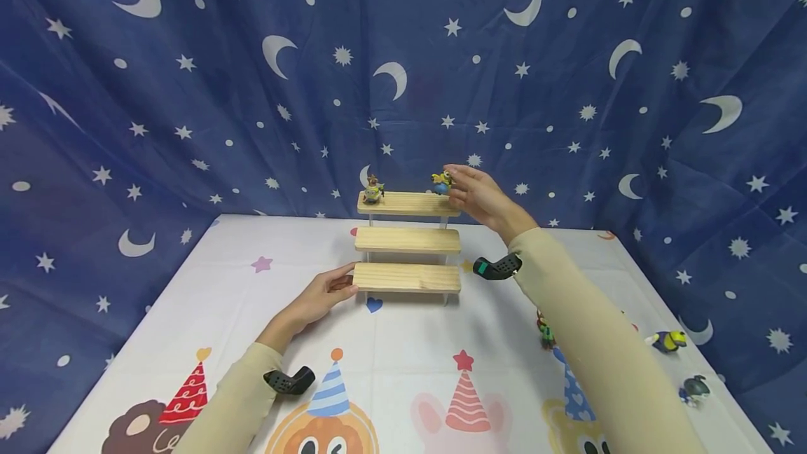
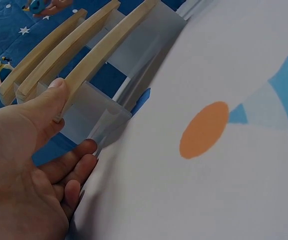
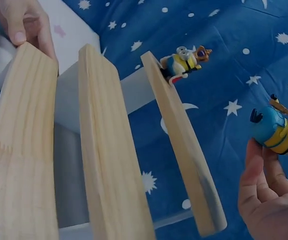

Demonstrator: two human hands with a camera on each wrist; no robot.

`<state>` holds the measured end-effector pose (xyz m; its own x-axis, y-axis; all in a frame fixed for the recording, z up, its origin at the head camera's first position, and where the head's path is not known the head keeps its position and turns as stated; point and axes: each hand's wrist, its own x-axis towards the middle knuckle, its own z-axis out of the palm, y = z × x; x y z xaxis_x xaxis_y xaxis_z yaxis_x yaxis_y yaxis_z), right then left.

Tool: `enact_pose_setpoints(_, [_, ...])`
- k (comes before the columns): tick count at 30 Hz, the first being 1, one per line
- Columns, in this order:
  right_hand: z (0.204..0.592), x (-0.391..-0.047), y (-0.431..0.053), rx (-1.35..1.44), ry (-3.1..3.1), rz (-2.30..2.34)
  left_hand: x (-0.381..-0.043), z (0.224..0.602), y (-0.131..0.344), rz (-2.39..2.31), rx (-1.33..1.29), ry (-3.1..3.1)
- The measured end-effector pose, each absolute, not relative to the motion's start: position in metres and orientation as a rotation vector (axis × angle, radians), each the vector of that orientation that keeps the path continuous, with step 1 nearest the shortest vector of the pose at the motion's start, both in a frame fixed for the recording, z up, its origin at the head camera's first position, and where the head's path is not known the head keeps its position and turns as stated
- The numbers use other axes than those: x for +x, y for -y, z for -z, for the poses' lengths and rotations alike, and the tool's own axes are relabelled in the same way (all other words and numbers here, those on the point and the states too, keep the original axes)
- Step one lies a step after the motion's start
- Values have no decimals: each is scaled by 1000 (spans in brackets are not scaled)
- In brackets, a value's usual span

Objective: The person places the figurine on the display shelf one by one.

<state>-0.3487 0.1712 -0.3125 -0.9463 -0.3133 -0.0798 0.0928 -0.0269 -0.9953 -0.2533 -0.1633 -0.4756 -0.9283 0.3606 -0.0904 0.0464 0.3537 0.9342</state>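
A three-tier wooden display stand (image 1: 408, 239) with clear supports stands on the white cloth. My left hand (image 1: 318, 298) grips the left end of its lowest board, thumb on the board's edge (image 2: 79, 75), the other fingers beside the clear support. My right hand (image 1: 484, 200) holds a yellow-and-blue Minion figurine (image 3: 278, 132) between thumb and fingers, above the right end of the top board. Its blue base faces the stand in the right wrist view. Another Minion figurine (image 1: 373, 191), with a brown headpiece, sits at the top board's left end.
Several small figurines lie at the right of the table: a green-and-red one (image 1: 546, 331) partly behind my right sleeve, a yellow-and-blue one (image 1: 668, 340) and a grey one (image 1: 695, 389). A dark blue star-and-moon curtain (image 1: 403, 33) hangs directly behind the table.
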Motion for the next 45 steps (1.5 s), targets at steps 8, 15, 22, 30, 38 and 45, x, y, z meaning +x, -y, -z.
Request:
enact_pose_setpoints(8, [295,-351,-140,-342,-2154,1890,-255,473,165,-1595,369,-2354])
enact_pose_setpoints(15, [305,-356,-121,-408,-2294,1738,-254,475,161,-1616,352,-2326])
enact_pose_setpoints(22, [322,-360,-117,-510,-2338,1661,-250,475,159,-1629,335,-2306])
enact_pose_setpoints(30, [325,-363,-111,-520,-2356,1640,-252,472,161,-1627,328,-2313])
enact_pose_setpoints(38, [328,-364,-105,-502,-2357,1643,-251,471,160,-1612,321,-2318])
enact_pose_setpoints(45, [328,-364,-103,-519,-2340,1643,-251,470,160,-1628,323,-2311])
